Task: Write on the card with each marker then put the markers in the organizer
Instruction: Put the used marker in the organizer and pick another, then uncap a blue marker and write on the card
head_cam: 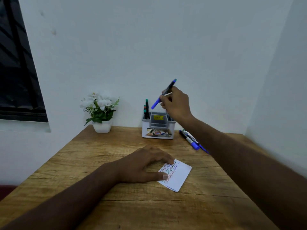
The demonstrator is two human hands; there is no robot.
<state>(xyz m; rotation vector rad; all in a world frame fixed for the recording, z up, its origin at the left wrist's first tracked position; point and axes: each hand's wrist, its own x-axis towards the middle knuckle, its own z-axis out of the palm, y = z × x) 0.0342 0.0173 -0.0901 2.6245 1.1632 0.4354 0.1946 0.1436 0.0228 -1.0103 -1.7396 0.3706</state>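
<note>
My right hand holds a blue-capped marker tilted, cap end down, in the air just above the white and grey organizer at the back of the table. Several markers stand upright in the organizer's left compartment. My left hand rests flat on the table, its fingertips and thumb pressing the left edge of the white card, which carries lines of coloured handwriting. Loose markers lie on the table to the right of the organizer, partly hidden by my right forearm.
A white pot of white flowers stands at the back left of the wooden table. Pale walls close in behind and on the right. A dark window is on the left.
</note>
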